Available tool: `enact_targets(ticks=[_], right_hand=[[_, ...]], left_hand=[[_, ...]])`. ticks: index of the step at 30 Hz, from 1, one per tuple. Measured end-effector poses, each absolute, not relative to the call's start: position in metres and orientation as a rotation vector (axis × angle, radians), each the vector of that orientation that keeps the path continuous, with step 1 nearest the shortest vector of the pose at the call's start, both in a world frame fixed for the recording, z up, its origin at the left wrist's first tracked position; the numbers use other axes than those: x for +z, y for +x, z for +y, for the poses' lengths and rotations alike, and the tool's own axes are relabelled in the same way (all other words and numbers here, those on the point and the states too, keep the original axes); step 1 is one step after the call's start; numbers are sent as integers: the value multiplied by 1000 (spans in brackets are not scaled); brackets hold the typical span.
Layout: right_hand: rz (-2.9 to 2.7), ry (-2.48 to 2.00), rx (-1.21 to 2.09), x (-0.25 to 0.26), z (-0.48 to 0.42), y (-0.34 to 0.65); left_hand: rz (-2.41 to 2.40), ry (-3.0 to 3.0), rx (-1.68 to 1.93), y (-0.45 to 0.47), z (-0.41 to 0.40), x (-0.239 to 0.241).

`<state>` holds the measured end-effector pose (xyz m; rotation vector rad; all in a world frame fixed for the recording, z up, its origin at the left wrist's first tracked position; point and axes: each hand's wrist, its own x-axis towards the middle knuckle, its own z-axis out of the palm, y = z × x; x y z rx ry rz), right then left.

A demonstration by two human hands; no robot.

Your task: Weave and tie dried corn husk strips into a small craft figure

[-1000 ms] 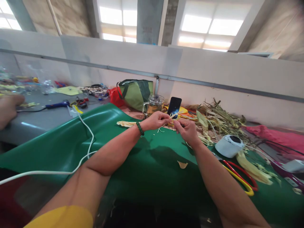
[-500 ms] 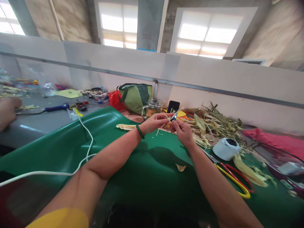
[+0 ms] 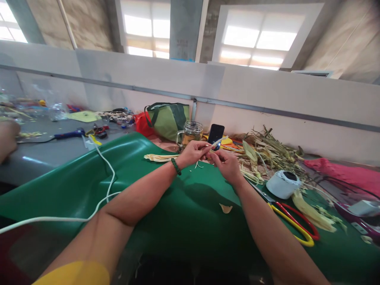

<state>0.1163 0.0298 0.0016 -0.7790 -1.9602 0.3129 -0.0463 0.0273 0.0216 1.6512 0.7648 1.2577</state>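
Over the far part of the green mat (image 3: 219, 237), my left hand (image 3: 193, 153) and my right hand (image 3: 228, 164) meet, fingertips nearly touching. Both are closed in a pinch on a thin pale husk strip (image 3: 219, 141), whose end sticks up to the right. The fingers partly hide it. A dark beaded bracelet (image 3: 176, 166) circles my left wrist. Left of that hand lies a flat bundle of pale husk strips (image 3: 158, 158). Thin white scraps (image 3: 198, 165) rest on the mat below the fingers. Scissors (image 3: 293, 223) with red and yellow handles lie right of my right forearm.
Behind my hands stand a glass mug (image 3: 191, 133), a phone (image 3: 216, 133) and a green bag (image 3: 169, 120). Dried husks (image 3: 270, 152) heap up at right, near a white roll (image 3: 283, 184). A white cable (image 3: 111, 174) crosses the mat. Another person's hand (image 3: 7, 138) shows at far left.
My right fingers have moved slightly left, closer to my left fingertips. The pale strip has changed its angle, with fewer loose ends showing. The other person's hand has shifted left.
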Motion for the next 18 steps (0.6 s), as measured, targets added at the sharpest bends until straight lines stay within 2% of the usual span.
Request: enact_targets(ticks=[6,18], right_hand=[[-2026,-816,52,-1,26,113],[-2063,-815,246,1,22,105]], left_hand=[[754,1645,1257,-42,21,24],[957,1637,1222,-47,34,20]])
